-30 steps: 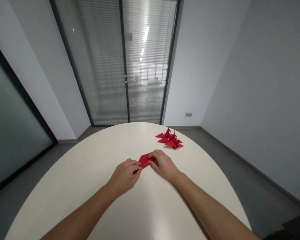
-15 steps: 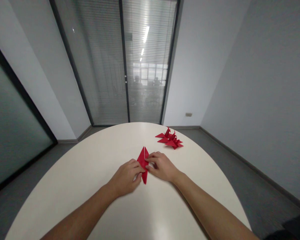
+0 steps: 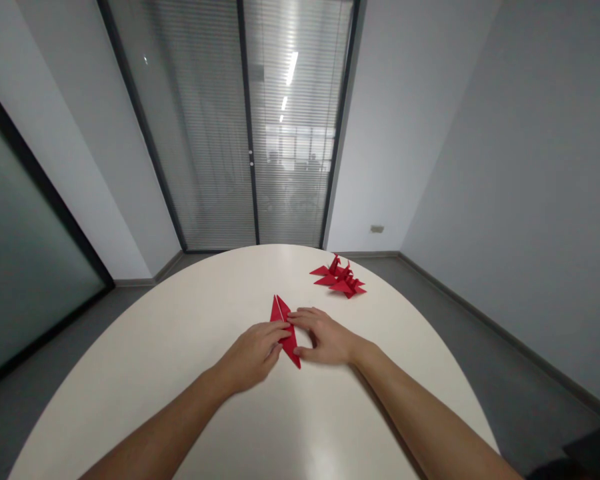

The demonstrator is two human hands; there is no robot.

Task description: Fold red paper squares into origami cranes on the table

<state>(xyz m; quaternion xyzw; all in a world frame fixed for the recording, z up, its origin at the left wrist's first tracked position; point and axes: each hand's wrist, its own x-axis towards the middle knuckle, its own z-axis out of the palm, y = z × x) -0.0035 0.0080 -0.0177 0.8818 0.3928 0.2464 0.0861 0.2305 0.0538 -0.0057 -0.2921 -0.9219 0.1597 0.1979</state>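
A red sheet of paper (image 3: 290,345), folded into a narrow kite shape with a slit at its far end, lies on the white table. It is tilted, its far points to the left and its near point to the right. My left hand (image 3: 253,350) holds it down from the left, fingers over its middle and thumb tucked by its edge. My right hand (image 3: 325,337) touches the right side with fingertips and thumb, which are spread apart. The fingers hide part of the paper's middle.
Several folded red paper cranes (image 3: 343,277) stand grouped near the far right edge of the round white table (image 3: 205,293). Beyond it are a glass partition with blinds (image 3: 210,167) and grey walls. A dark object (image 3: 590,453) shows at the lower right corner.
The folded paper has turned anticlockwise, its far points moving left and its near point right. My right thumb has moved down along the edge, away from the fingers. The cranes have not moved.
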